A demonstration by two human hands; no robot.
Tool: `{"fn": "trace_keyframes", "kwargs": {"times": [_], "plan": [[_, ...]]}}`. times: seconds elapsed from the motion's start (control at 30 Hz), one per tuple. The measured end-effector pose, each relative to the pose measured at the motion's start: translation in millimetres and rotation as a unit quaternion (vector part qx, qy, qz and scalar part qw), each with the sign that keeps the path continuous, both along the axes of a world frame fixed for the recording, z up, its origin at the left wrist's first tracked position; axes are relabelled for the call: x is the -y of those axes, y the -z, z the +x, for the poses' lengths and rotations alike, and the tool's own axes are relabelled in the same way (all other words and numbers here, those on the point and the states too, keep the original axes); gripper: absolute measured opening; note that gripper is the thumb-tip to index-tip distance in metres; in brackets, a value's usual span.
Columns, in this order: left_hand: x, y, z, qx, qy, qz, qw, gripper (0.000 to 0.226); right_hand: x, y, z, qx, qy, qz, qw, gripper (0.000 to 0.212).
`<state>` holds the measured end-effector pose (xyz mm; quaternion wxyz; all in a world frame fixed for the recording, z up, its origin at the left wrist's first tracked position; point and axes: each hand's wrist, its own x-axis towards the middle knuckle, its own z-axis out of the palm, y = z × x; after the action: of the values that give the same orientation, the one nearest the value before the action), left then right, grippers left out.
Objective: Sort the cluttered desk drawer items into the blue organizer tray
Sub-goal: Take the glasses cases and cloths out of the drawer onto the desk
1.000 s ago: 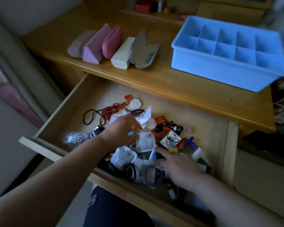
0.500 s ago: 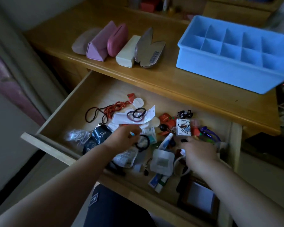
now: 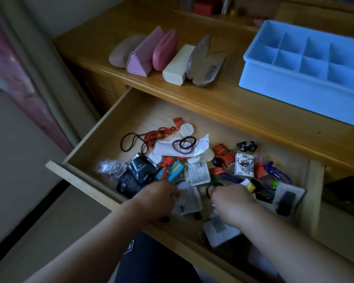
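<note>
From my seat, the clutter (image 3: 192, 166) fills the open drawer (image 3: 102, 139): light, loose stuff, I'd judge. The flat white sachets (image 3: 198, 172) and black foil packets (image 3: 140, 170) look slick and limp, best pinched at an edge; the black hair ties (image 3: 185, 142) on their white card and the red bead string (image 3: 157, 134) at 11 o'clock of the pile are floppy, best hooked with a finger (they may snag neighbours).

My left hand (image 3: 158, 198) and right hand (image 3: 231, 201) sit at the pile's 6 o'clock edge, fingers curled down among packets; blur hides whether either actually holds anything.

The blue organizer tray (image 3: 294, 92), compartments bare where visible, waits on the desk (image 3: 223, 103) at 1 o'clock, with a row of cases (image 3: 166, 56) at 11.
</note>
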<state>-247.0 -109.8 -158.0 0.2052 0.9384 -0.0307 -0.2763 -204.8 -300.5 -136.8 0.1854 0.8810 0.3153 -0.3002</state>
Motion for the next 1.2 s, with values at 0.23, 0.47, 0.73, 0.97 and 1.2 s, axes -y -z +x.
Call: {"fn": "trace_keyframes", "kwargs": {"times": [0.23, 0.47, 0.73, 0.97, 1.2], "plan": [[11.6, 12.1, -1.2, -0.061, 0.013, -0.037, 0.997, 0.028, -0.8, 1.9, 2.1, -0.021, 0.027, 0.251, 0.967, 0.038], [18.0, 21.5, 31.6, 0.084, -0.047, 0.159, 0.983, 0.022, 4.9, 14.4, -5.1, -0.106, 0.012, 0.148, 0.983, 0.008], [38.8, 31.8, 33.6, 0.056, -0.056, 0.211, 0.974, 0.026, 32.5, 11.0, 10.6, -0.075, 0.225, 0.342, 0.909, 0.030], [11.4, -8.7, 38.1, 0.054, -0.159, -0.073, 0.983, 0.014, 38.3, -2.5, 11.3, -0.100, 0.373, 0.500, 0.775, 0.040], [19.7, -68.0, 43.1, 0.004, -0.370, -0.620, 0.692, 0.018, 21.7, -30.7, 30.6, -0.336, 0.626, 0.642, 0.290, 0.022]]}}
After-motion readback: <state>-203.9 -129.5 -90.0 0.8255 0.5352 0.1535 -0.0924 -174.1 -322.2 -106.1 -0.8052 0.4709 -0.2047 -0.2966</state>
